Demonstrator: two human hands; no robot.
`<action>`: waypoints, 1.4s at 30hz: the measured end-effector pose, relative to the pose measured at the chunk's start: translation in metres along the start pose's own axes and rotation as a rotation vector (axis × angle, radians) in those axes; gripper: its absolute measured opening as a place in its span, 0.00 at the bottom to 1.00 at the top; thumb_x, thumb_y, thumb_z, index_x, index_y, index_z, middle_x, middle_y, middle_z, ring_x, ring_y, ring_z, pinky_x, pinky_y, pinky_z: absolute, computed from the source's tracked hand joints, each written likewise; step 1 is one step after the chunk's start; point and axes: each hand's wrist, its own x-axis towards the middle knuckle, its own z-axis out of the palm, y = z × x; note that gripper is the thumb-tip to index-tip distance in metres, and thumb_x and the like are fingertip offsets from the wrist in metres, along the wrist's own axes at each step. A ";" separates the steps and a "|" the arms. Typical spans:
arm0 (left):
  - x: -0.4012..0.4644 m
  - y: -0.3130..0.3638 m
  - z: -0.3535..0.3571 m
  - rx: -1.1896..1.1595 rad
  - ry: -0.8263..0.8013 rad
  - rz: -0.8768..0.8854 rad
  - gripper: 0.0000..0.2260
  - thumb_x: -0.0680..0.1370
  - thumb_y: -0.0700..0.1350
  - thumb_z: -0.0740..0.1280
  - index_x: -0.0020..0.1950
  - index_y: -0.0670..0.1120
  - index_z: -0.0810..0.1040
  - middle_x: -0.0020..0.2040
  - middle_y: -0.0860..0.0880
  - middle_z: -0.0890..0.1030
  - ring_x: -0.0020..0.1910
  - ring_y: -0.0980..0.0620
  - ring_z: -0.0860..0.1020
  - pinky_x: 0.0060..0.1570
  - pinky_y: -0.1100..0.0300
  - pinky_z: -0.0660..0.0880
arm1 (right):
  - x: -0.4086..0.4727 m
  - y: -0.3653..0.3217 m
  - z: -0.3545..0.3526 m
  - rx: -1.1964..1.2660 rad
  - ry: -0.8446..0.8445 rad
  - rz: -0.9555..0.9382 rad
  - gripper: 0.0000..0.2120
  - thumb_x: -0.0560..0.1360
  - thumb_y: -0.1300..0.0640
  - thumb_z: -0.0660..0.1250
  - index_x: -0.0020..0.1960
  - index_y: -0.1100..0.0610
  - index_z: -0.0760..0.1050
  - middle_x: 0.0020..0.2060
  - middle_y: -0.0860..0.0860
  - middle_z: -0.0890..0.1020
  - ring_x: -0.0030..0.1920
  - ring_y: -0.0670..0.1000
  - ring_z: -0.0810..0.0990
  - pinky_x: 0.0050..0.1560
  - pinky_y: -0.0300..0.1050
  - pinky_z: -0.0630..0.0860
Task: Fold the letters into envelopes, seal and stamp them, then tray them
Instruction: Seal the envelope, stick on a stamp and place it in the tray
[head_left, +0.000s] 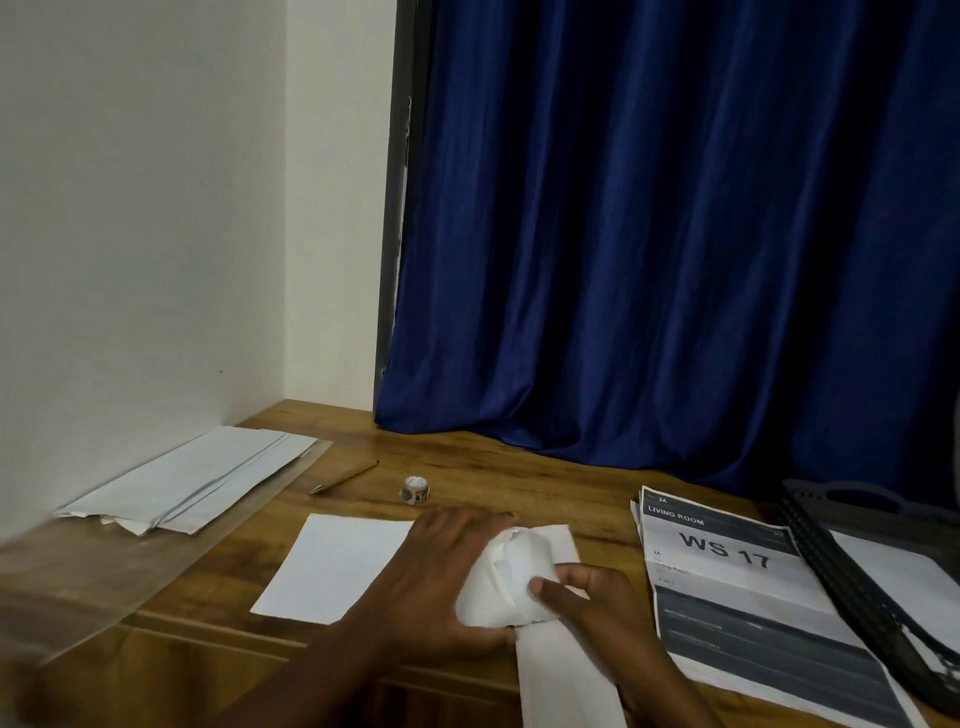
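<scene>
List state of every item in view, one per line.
Envelope: mouth held open, letter going in.
Letter: crumpled, partly inside envelope.
Left hand: pressing on the letter.
Right hand: pinching the letter.
Blank sheet: flat, unfolded.
Envelope stack: lying flat.
Stamp roll: untouched.
Pen: lying idle.
Tray: holds white paper.

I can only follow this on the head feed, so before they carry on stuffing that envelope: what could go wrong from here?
1. The folded letter looks crumpled at the mouth of the envelope; pushing harder with the right hand may crease it or tear the opening.
2. The envelope's near end seems to hang past the table edge, so it could slide off.
3. The stamp roll sits loose and could roll away.
</scene>
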 end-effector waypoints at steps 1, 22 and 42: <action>-0.002 0.000 -0.001 -0.022 0.026 -0.029 0.43 0.67 0.77 0.67 0.74 0.75 0.45 0.75 0.69 0.56 0.74 0.66 0.55 0.77 0.60 0.54 | -0.002 0.002 -0.004 0.012 0.024 -0.034 0.06 0.76 0.51 0.74 0.52 0.48 0.84 0.49 0.43 0.86 0.49 0.43 0.84 0.51 0.39 0.79; -0.006 0.006 -0.001 0.009 0.112 -0.073 0.48 0.67 0.72 0.72 0.76 0.68 0.44 0.76 0.64 0.53 0.73 0.61 0.55 0.74 0.61 0.55 | -0.017 -0.055 -0.073 -0.779 -0.133 -0.183 0.23 0.71 0.31 0.66 0.60 0.40 0.79 0.53 0.35 0.84 0.55 0.38 0.81 0.62 0.47 0.77; -0.003 0.004 0.004 0.109 0.152 -0.033 0.47 0.67 0.75 0.69 0.78 0.64 0.49 0.77 0.58 0.58 0.76 0.55 0.58 0.78 0.47 0.57 | 0.033 -0.112 -0.036 -0.988 -0.203 -0.087 0.26 0.60 0.43 0.84 0.51 0.43 0.74 0.47 0.43 0.78 0.47 0.45 0.77 0.44 0.43 0.76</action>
